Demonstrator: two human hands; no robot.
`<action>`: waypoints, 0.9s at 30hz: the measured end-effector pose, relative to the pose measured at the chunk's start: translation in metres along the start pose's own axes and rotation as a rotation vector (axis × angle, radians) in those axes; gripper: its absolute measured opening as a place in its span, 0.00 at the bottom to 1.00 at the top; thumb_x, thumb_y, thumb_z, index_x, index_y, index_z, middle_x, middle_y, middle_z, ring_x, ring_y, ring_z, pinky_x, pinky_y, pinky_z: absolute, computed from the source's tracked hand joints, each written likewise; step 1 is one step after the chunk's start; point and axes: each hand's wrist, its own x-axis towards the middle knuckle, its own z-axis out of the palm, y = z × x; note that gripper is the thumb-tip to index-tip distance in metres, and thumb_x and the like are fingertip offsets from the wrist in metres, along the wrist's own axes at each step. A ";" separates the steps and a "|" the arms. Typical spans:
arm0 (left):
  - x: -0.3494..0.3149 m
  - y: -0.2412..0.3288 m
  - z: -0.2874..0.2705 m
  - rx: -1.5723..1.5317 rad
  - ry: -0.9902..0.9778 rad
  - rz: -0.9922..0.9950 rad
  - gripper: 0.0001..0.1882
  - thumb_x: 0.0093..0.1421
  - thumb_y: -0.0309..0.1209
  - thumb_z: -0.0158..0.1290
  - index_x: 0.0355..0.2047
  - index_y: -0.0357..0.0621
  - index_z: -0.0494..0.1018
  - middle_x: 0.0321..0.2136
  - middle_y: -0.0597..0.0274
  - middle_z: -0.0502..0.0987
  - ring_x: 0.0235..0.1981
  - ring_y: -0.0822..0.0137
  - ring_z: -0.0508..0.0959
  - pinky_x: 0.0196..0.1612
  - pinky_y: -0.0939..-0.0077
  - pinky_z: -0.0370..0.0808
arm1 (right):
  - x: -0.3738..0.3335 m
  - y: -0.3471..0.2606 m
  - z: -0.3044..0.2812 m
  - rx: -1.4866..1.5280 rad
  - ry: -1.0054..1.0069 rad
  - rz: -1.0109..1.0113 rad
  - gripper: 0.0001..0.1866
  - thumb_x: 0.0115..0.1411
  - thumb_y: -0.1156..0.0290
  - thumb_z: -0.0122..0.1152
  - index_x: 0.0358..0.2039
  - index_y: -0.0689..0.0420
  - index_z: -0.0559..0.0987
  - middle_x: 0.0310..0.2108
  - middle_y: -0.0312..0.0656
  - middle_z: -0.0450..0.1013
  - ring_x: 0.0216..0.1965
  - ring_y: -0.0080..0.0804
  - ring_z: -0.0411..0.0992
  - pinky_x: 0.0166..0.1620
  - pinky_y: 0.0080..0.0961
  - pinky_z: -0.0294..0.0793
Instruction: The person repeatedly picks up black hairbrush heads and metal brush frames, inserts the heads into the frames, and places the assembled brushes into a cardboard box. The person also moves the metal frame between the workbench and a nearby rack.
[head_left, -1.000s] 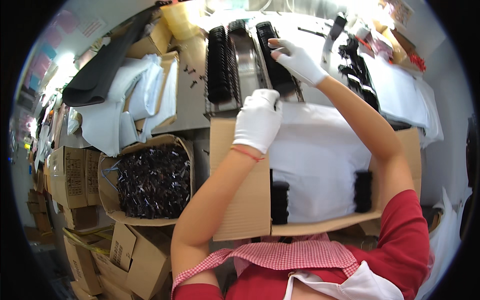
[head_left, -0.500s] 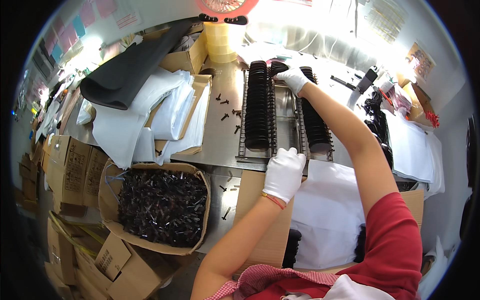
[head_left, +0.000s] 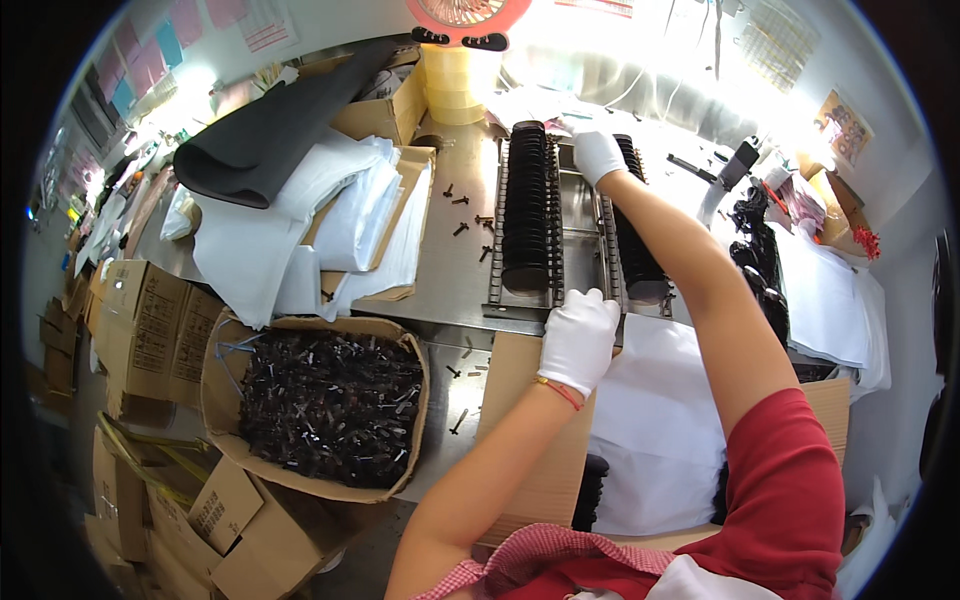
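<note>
Head view shows the person leaning over a steel workbench (head_left: 440,270), both hands in white gloves on a metal rack (head_left: 580,250) of upright rails that carries rows of black disc-shaped parts. The right hand (head_left: 598,155) reaches to the far end of the rack, fingers curled down over the top of the right row of black parts (head_left: 636,235); whether it pinches a part or only presses on the rail cannot be told from here. The left hand (head_left: 578,340) lies flattened, fingers together, on the near edge of the rack, seemingly steadying it, and it grips nothing that shows. The likeliest trouble, as a judgement, is the rack sliding or tipping toward the open cardboard box (head_left: 660,440) below the bench edge if the far hand pulls while the near hand eases off; the stacked discs sit loosely on edge and a jolt could fan them out of line. The left row of black parts (head_left: 526,205) is full and dense, tightly packed, matte black, while the middle channel stands bare. Small black screws (head_left: 462,212) lie scattered on the bench just beside the rack and could snag a glove. A round-sided carton of dark small parts (head_left: 325,405) stands lower left, well apart.
</note>
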 end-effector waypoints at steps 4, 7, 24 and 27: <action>-0.001 -0.018 0.012 -0.408 0.075 -0.196 0.04 0.53 0.24 0.56 0.31 0.43 0.76 0.32 0.54 0.75 0.33 0.61 0.77 0.35 0.71 0.76 | -0.033 -0.027 -0.076 1.087 0.110 0.367 0.20 0.60 0.77 0.52 0.52 0.56 0.79 0.40 0.43 0.80 0.39 0.31 0.76 0.47 0.25 0.73; 0.024 0.002 -0.017 -1.653 0.108 -0.926 0.13 0.63 0.31 0.57 0.47 0.48 0.74 0.37 0.65 0.76 0.34 0.74 0.76 0.38 0.76 0.75 | -0.128 -0.028 -0.123 1.287 0.279 0.303 0.20 0.59 0.81 0.52 0.53 0.61 0.77 0.46 0.44 0.77 0.47 0.24 0.72 0.54 0.23 0.70; -0.048 0.191 -0.005 -1.790 -0.881 -0.727 0.29 0.69 0.47 0.45 0.64 0.44 0.63 0.67 0.54 0.60 0.68 0.58 0.58 0.69 0.58 0.52 | -0.487 0.101 -0.195 0.625 -0.470 0.286 0.23 0.54 0.74 0.59 0.52 0.54 0.74 0.42 0.48 0.77 0.43 0.51 0.75 0.47 0.39 0.75; -0.047 0.181 -0.007 -1.574 -1.015 -0.430 0.25 0.68 0.43 0.49 0.61 0.44 0.66 0.59 0.57 0.68 0.63 0.61 0.65 0.65 0.61 0.59 | -0.537 0.106 -0.183 0.480 -0.674 0.394 0.24 0.52 0.79 0.56 0.51 0.50 0.75 0.39 0.46 0.75 0.45 0.49 0.74 0.49 0.41 0.74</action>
